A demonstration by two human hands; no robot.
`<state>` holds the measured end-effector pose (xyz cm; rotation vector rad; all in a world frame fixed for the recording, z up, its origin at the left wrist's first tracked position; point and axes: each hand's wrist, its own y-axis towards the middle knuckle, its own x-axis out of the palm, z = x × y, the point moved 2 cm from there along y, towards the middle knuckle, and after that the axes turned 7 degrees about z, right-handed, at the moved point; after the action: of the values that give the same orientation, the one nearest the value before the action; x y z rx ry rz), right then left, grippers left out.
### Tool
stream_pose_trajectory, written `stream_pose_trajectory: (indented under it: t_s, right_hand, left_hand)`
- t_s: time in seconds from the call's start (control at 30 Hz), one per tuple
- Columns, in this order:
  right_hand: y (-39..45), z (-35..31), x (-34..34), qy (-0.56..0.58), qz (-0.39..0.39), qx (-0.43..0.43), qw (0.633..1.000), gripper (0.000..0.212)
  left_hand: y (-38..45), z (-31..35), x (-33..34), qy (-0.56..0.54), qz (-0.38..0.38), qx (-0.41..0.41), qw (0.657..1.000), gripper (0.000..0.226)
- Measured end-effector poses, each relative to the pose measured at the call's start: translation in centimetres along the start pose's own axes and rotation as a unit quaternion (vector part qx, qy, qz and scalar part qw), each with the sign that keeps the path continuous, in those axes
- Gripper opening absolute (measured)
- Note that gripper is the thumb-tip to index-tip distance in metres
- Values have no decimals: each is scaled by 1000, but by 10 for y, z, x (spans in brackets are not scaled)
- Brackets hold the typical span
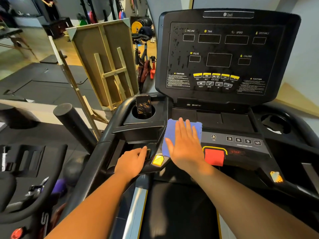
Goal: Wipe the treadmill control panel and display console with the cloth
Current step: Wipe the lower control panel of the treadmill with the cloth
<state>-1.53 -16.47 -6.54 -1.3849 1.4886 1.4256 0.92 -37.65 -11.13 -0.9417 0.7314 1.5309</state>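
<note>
Two bare hands work at the lower part of a treadmill. Right hand [185,145], fingers straight and together, presses flat on a blue cloth [172,133] spread over the left portion of the control panel [241,142], just left of the fan symbol and the keys marked 3, 6, 9 and 12. The cloth's lower edge lies beside a yellow button [158,160]; a red stop button [214,156] in a yellow frame sits just right of the wrist. Left hand [132,161] rests on the dark housing left of the yellow button, fingers curled over its edge; whether they grip anything cannot be told. Above the panel rises the display console [222,54], tilted back, its dark face speckled with droplets on the left side and labelled INCLINE, TIME, SPEED, DISTANCE, PULSE and CALORIE. Left cup holder [151,112] contains a phone [143,107] standing upright on end. Right cup holder [276,123] contains a small pale object at its bottom, too indistinct to identify. Wooden frames [105,62] lean in the background to the left.
</note>
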Motion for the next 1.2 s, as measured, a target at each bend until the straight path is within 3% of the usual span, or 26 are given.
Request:
stream_pose_trajectory:
  t_s: [0.2, 0.3, 0.43, 0.6, 0.63, 0.73, 0.8, 0.97, 1.03, 1.2]
  right_hand:
    - [-25, 21, -7, -79, 18, 25, 996, 78]
    - [-34, 15, -2, -55, 21, -46, 997, 82]
    - [-46, 20, -12, -26, -42, -114, 992, 102]
    - [-36, 17, -1, -86, -64, -111, 988, 86]
    - [-31, 13, 1, -82, -47, -125, 988, 79]
    - [-23, 13, -5, -21, -49, -170, 984, 83]
    - [-28, 26, -9, 9, -44, -157, 987, 75]
    - [-67, 36, -8, 63, 61, -93, 992, 67]
    - [-68, 19, -8, 65, 47, -87, 993, 63]
    - [-48, -3, -2, -36, -8, -127, 991, 91]
  left_hand:
    - [1, -2, 1, -5, 2, 0, 1000, 55]
    - [0, -1, 1, -2, 4, 6, 1000, 54]
    - [0, -1, 1, -7, 1, -1, 1000, 55]
    - [0, 1, 1, -4, 1, 0, 1000, 53]
    - [0, 0, 1, -4, 4, -1, 1000, 54]
    - [0, 0, 1, -7, 4, -7, 1000, 54]
    - [0, -1, 1, -6, 5, -5, 1000, 53]
    - [-1, -1, 1, -12, 6, -2, 1000, 53]
    - [-2, 0, 0, -11, 7, -1, 1000, 52]
    - [-1, 1, 0, -7, 11, -10, 1000, 53]
